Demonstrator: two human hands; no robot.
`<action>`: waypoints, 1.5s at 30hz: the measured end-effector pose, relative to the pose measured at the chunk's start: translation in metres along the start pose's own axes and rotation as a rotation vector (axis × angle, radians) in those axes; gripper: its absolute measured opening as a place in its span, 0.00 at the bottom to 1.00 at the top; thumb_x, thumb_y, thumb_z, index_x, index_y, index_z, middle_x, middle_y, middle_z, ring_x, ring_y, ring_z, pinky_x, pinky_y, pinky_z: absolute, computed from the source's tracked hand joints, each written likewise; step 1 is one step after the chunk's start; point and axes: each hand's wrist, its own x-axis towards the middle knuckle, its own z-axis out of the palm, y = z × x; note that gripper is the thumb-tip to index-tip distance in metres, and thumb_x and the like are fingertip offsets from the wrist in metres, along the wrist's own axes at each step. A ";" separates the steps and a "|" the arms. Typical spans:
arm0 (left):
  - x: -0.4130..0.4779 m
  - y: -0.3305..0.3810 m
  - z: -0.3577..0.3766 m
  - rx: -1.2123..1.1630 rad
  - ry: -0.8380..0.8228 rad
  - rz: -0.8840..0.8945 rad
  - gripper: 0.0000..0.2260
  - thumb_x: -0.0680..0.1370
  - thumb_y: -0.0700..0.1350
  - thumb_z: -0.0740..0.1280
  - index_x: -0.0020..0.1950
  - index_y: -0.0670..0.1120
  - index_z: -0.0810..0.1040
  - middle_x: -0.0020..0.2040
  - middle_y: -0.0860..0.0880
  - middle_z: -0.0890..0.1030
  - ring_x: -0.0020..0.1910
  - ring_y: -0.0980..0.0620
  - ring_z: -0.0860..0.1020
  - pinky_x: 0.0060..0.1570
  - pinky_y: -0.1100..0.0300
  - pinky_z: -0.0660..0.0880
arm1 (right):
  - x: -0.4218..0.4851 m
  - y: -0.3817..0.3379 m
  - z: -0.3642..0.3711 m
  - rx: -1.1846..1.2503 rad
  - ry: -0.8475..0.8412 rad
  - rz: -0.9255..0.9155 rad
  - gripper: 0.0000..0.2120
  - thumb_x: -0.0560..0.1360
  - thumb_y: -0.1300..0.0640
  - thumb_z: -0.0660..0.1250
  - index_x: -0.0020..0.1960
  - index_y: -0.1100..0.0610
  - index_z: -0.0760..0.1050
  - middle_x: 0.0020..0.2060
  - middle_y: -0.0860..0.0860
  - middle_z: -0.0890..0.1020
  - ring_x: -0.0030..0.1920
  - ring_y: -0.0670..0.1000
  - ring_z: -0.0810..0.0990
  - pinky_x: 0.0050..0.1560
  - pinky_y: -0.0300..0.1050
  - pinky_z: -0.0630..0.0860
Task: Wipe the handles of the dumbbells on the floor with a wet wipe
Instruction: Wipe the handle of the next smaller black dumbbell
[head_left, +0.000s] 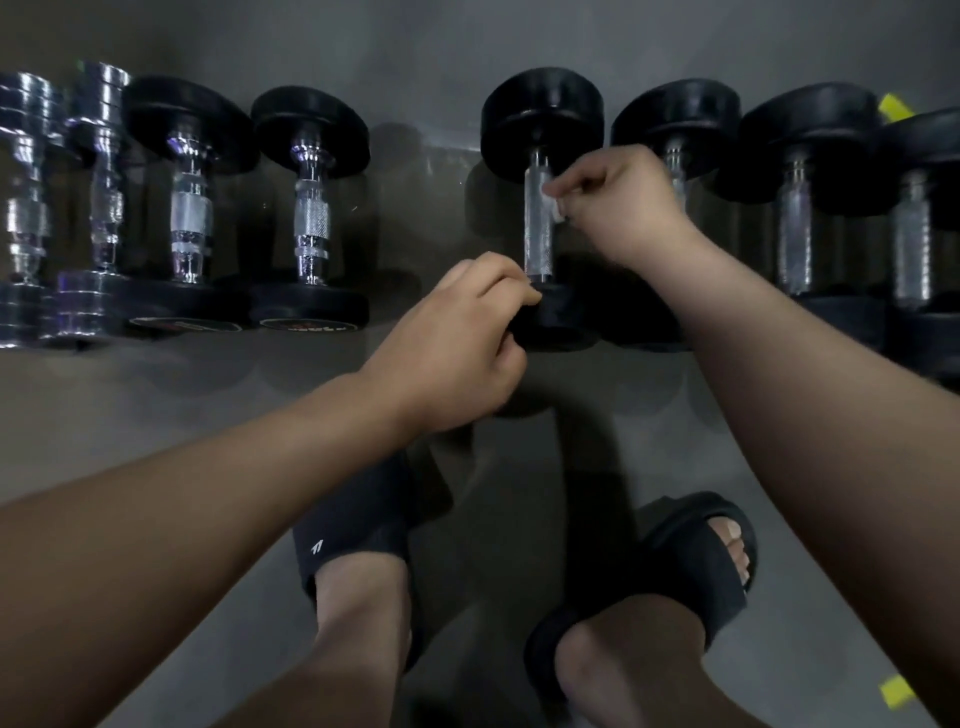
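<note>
We look down on a grey floor (156, 426) with a row of dumbbells lying side by side along its far part. At the left lie two chrome dumbbells (101, 197), touching each other. Just beside them are two black-headed dumbbells (311, 208) with shiny grips. After a gap comes the middle dumbbell (540, 119), and three more black dumbbells (800, 150) sit close together on the right.

Both bare forearms reach in from the lower corners. Below them two feet stand in black sandals (358, 525), toes toward the row.

The left hand (457, 343) holds the near weight head of the middle dumbbell, its fingers (514, 292) curled over the head's edge.

The right hand (623, 208) is up at the knurled handle (537, 244) of that same dumbbell. Its fingers (571, 183) are bunched together and pinch a small white wet wipe (555, 205), which is pressed against the upper right side of the handle.

Two small yellow scraps (896, 691) lie near the right edge, one far, one near.
</note>
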 end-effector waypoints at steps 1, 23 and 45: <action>0.001 -0.001 0.000 -0.011 0.002 0.001 0.21 0.73 0.42 0.62 0.64 0.42 0.79 0.62 0.47 0.76 0.62 0.47 0.74 0.62 0.50 0.74 | 0.001 -0.001 0.003 0.008 0.047 0.007 0.10 0.74 0.62 0.70 0.48 0.50 0.86 0.38 0.39 0.81 0.36 0.32 0.77 0.41 0.25 0.70; 0.011 -0.005 0.014 -0.051 0.049 0.116 0.20 0.74 0.39 0.62 0.64 0.43 0.82 0.62 0.49 0.79 0.61 0.46 0.74 0.60 0.50 0.74 | 0.004 -0.011 0.009 -0.311 0.110 -0.290 0.12 0.79 0.63 0.63 0.56 0.59 0.85 0.53 0.59 0.79 0.50 0.58 0.80 0.53 0.45 0.75; -0.009 -0.022 0.028 -0.205 0.087 -0.034 0.24 0.75 0.40 0.61 0.71 0.49 0.77 0.68 0.50 0.71 0.66 0.49 0.73 0.66 0.51 0.73 | -0.010 -0.017 -0.002 -0.429 -0.045 -0.336 0.12 0.80 0.63 0.65 0.59 0.60 0.83 0.54 0.58 0.77 0.51 0.57 0.79 0.52 0.42 0.74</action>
